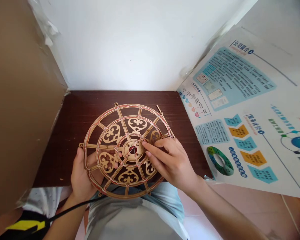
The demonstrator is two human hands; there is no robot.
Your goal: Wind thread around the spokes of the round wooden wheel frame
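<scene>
A round, laser-cut wooden wheel (115,133) with spokes, scroll ornaments and a red-edged rim is held tilted over the near edge of a dark wooden table (75,110). My left hand (81,175) grips the wheel from behind at its lower left, fingers showing through the openings. My right hand (171,160) rests on the wheel's right side. Its fingertips are pinched together next to the round hub (132,150); whatever lies between them is too small to make out.
A brown cardboard panel (20,100) walls off the left side. A white wall (130,43) stands behind the table. A large printed poster (247,113) with blue text boxes leans on the right. A black cable (72,208) crosses my lap.
</scene>
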